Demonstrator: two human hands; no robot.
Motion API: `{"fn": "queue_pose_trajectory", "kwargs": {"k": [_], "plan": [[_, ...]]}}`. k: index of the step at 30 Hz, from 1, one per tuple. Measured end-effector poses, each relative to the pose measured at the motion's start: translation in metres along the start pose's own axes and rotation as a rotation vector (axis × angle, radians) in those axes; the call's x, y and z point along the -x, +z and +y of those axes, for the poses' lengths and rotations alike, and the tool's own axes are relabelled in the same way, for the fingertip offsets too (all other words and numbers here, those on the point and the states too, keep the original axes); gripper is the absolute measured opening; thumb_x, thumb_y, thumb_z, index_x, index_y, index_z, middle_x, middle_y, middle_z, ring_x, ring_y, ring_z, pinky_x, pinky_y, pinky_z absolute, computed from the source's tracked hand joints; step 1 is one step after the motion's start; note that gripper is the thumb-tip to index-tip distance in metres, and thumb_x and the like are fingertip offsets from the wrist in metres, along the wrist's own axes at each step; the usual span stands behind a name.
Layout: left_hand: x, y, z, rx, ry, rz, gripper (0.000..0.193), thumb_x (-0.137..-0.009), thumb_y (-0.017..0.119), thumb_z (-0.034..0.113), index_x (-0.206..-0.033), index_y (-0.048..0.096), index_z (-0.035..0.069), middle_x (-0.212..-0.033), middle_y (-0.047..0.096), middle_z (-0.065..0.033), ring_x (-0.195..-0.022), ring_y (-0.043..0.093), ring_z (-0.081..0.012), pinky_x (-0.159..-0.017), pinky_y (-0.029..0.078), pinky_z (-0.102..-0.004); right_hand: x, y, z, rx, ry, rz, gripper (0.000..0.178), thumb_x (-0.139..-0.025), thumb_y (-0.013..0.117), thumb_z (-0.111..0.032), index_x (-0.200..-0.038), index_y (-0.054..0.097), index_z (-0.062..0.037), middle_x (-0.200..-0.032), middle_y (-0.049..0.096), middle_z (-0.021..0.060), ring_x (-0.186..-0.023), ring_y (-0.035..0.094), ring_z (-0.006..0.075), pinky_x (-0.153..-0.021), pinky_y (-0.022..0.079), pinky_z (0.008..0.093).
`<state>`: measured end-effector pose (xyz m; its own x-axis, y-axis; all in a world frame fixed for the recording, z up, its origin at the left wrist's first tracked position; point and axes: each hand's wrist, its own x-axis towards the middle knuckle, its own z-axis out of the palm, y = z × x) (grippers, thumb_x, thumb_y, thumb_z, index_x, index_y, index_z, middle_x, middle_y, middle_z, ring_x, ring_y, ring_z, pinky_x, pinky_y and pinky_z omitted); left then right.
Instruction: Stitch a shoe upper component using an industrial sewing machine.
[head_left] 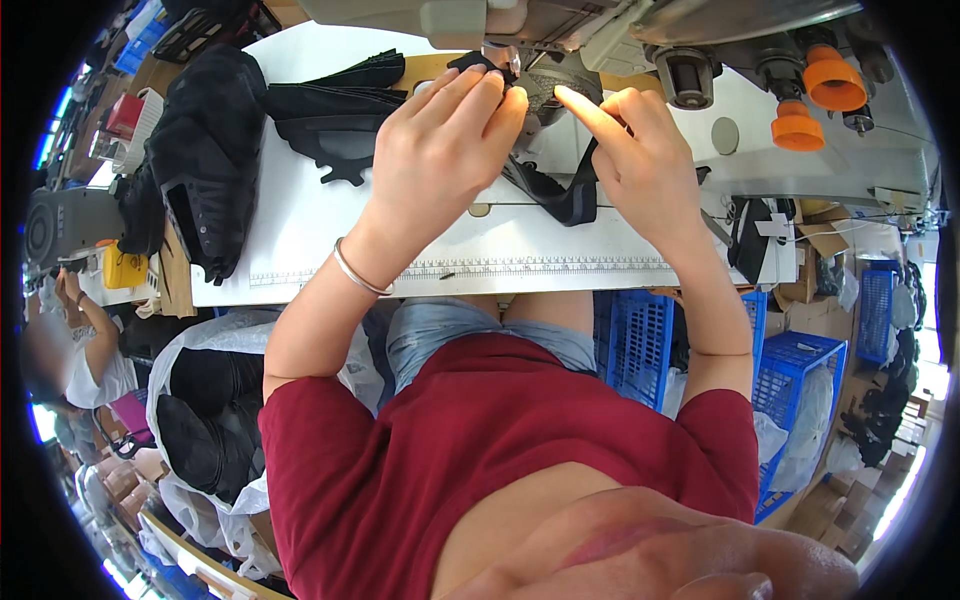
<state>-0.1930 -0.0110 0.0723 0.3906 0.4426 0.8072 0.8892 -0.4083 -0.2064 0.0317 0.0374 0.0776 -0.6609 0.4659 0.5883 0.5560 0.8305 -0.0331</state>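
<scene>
At the sewing machine's needle area (503, 62), a black and grey mesh shoe upper (545, 85) lies under both my hands. My left hand (445, 135) is closed, with its fingers pressed together on the dark edge left of the needle. My right hand (645, 150) stretches its index finger onto the grey mesh while its other fingers curl in at the upper's right side. A black strip (570, 205) loops toward me between the hands. Their grip underneath is hidden. Flat black cut pieces (335, 130) lie left of my left hand.
A heap of black shoe uppers (205, 140) covers the table's left end. The sewing machine head (640, 30) spans the far side, with orange-capped fittings (832, 80) at right. A ruler strip (470, 268) follows the near edge. Blue crates (640, 345) and a white bag (250, 335) stand below.
</scene>
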Motion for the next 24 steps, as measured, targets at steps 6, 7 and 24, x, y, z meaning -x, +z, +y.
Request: {"fn": "queue_pose_trajectory", "kwargs": {"k": [6, 7, 24], "plan": [[0.002, -0.003, -0.012, 0.088, 0.011, -0.035, 0.025, -0.072, 0.07, 0.006, -0.097, 0.07, 0.007, -0.101, 0.066, -0.005, -0.096, 0.072, -0.0208, -0.088, 0.061, -0.0323, 0.002, 0.004, -0.012, 0.034, 0.034, 0.033, 0.061, -0.074, 0.065, 0.007, -0.131, 0.069, -0.0138, -0.091, 0.05, 0.0043, -0.085, 0.054, 0.023, -0.072, 0.05, 0.0366], [0.003, -0.002, -0.015, 0.098, 0.021, -0.024, 0.026, -0.073, 0.07, 0.006, -0.099, 0.071, 0.007, -0.103, 0.066, -0.0052, -0.097, 0.072, -0.0212, -0.089, 0.061, -0.0326, 0.002, 0.004, -0.014, 0.04, 0.032, 0.041, 0.06, -0.074, 0.065, 0.006, -0.131, 0.069, -0.0137, -0.091, 0.05, 0.0041, -0.085, 0.054, 0.0228, -0.07, 0.051, 0.0364], [0.004, 0.004, -0.045, 0.252, 0.055, -0.068, 0.029, -0.076, 0.069, 0.003, -0.103, 0.077, 0.012, -0.108, 0.072, -0.0033, -0.091, 0.072, -0.0201, -0.077, 0.06, -0.0309, 0.003, 0.012, -0.045, 0.26, 0.065, 0.049, 0.057, -0.072, 0.069, 0.0, -0.128, 0.068, -0.0074, -0.093, 0.049, 0.0037, -0.081, 0.051, 0.0204, -0.062, 0.05, 0.0296]]}}
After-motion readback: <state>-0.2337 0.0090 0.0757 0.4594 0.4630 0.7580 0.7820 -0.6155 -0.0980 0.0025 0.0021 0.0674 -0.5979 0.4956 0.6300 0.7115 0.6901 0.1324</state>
